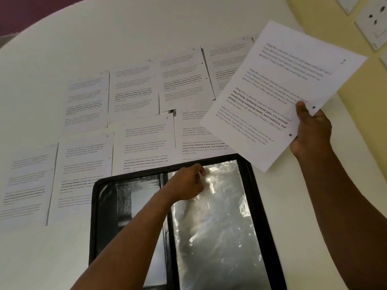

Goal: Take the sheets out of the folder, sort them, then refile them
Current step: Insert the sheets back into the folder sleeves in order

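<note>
A white table (146,28) fills most of the frame, with a yellow wall (314,9) and white sockets (372,24) in the upper right corner. Across the middle of the frame printed sheets (134,91) lie flat in two rows, edges touching or overlapping, four in the upper row and four in the lower. At the lower centre a black folder (94,216) lies open on the table, its top edge covering the bottoms of the nearest sheets; a shiny clear plastic sleeve (219,216) fills its right half. In the upper right a single sheet (278,88) is held tilted above the table, two punched holes along its right edge. The right hand (312,130) grips that sheet at its lower right edge, thumb on top, fingers underneath. The left hand (188,183) reaches over the folder and pinches the top edge of the plastic sleeve, near the folder's upper rim.
</note>
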